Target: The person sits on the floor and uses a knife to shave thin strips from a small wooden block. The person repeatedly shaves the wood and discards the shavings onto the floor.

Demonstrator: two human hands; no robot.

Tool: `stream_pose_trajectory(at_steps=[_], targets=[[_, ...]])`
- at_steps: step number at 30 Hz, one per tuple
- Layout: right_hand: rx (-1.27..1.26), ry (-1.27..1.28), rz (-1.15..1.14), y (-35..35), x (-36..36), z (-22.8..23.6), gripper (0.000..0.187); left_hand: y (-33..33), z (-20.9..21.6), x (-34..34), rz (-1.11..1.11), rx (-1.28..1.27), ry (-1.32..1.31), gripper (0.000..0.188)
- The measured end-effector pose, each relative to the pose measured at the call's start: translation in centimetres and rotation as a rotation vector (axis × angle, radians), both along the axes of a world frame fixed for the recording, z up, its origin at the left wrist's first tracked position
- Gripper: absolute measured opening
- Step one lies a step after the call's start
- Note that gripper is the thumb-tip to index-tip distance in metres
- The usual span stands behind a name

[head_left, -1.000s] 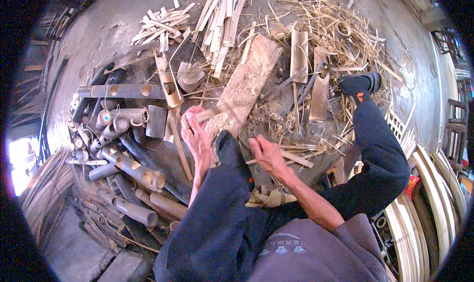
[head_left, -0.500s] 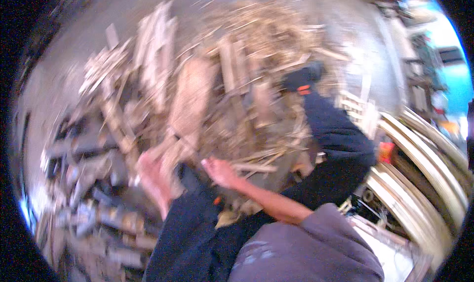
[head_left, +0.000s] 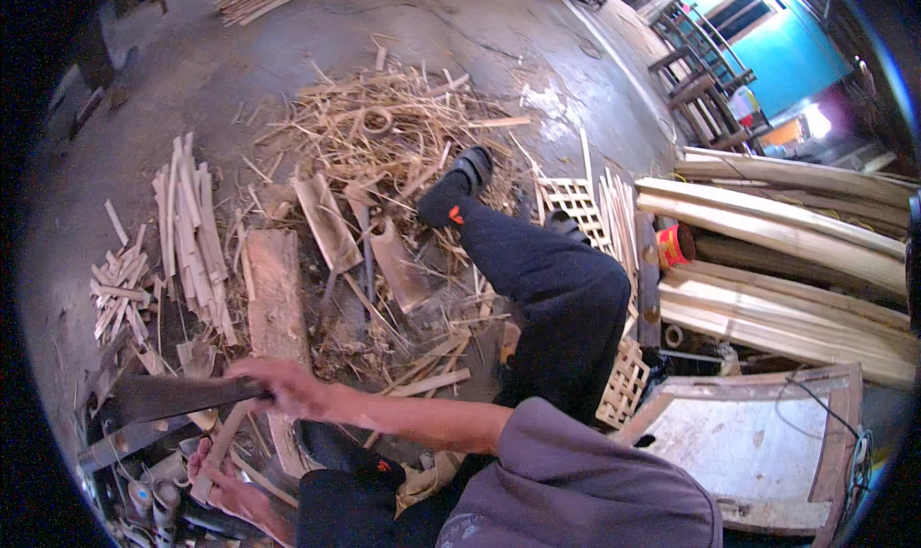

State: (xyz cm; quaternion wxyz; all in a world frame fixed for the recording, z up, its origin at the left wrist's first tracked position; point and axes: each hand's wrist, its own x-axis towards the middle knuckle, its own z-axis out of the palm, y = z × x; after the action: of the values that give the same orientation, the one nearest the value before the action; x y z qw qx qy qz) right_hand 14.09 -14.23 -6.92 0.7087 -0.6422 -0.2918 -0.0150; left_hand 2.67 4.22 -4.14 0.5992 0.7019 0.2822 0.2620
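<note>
In my right hand (head_left: 293, 390) is the handle of a broad, dark-bladed machete (head_left: 177, 397), its blade pointing left. My left hand (head_left: 225, 490) is lower down, wrapped round a short split piece of bamboo (head_left: 224, 447) that stands at a slant beneath the machete's handle. The blade lies beyond the bamboo's upper end; whether they touch I cannot tell. A long, thick wooden block (head_left: 273, 294) stretches away just past my right hand, between my legs and the bamboo strips.
Bundled bamboo strips (head_left: 192, 236) and a smaller pile of pieces (head_left: 122, 289) are at the left. Shavings (head_left: 374, 116) heap ahead of my outstretched right foot (head_left: 472, 167). Long split bamboo (head_left: 787, 299), a red tin (head_left: 674, 246) and a framed board (head_left: 743, 443) are at the right.
My view has swung, and the earlier frame is blurred. My right hand has moved left across the block and now shows the machete. My left hand has moved down and left, holding bamboo.
</note>
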Motion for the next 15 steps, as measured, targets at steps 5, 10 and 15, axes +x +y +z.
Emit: stream_pose_trajectory(at_steps=[5,10,15], targets=[[-0.316,0.311,0.111,-2.2,-1.4,-10.7,0.050,-2.2,0.0,2.1,-0.166,-0.276,-0.150,0.043],[-0.798,0.370,-0.134,-5.1,-2.6,-1.1,0.037,-5.6,-2.1,4.5,-0.275,0.360,0.125,0.022],[-0.498,0.577,0.033,-7.1,-4.6,10.2,0.061,-6.8,-3.3,6.7,-0.335,0.186,-0.145,0.021]])
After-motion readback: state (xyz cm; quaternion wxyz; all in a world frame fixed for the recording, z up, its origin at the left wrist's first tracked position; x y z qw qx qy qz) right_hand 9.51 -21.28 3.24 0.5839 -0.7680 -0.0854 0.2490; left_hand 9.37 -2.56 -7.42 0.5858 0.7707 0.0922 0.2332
